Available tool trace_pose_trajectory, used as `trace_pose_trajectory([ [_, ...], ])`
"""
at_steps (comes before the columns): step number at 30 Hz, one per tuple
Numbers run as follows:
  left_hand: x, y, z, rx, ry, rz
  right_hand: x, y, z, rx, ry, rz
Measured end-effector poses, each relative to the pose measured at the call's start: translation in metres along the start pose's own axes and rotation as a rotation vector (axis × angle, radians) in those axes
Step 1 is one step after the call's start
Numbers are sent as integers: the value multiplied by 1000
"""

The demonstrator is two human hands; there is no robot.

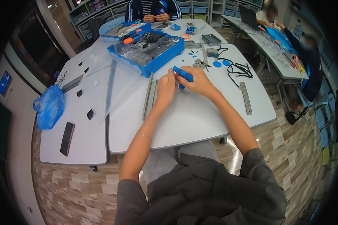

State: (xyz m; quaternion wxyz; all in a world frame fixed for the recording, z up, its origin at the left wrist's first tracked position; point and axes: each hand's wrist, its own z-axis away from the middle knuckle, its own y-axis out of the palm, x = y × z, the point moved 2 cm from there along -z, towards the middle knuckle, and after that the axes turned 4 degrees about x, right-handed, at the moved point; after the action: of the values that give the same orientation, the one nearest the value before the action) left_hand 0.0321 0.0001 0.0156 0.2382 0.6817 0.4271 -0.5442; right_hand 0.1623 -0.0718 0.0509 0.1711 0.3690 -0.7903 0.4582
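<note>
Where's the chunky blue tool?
In the head view, the blue cylindrical tool is near the middle, gripped in the right hand beside the left hand, just nearer than the blue parts case.

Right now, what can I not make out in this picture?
Head view: whether the blue rod joins the blue piece below; the right hand covers this.
Head view: head of the person opposite, cut by the upper edge.
Head view: exact shapes of small blue pieces, too small.
</note>
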Motion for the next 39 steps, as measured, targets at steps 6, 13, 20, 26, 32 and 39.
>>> trace_pose_trajectory([
  [6,0,-3,0,-14,-107,113,-1,5,2,3,-96,43],
  [13,-7,-1,4,10,-122,102,-2,12,4,-89,-129,102],
  [20,-3,-5,4,-32,-74,155,-1,12,4,-65,-136,114],
  [26,-3,-9,-5,-32,-197,57,4,12,-3,-87,-41,-13],
  [32,-13,-4,-7,-138,390,-550,6,11,-5,-104,250,-151],
  [39,-4,-29,-23,-211,61,18,10,9,-13,-420,-209,191],
])
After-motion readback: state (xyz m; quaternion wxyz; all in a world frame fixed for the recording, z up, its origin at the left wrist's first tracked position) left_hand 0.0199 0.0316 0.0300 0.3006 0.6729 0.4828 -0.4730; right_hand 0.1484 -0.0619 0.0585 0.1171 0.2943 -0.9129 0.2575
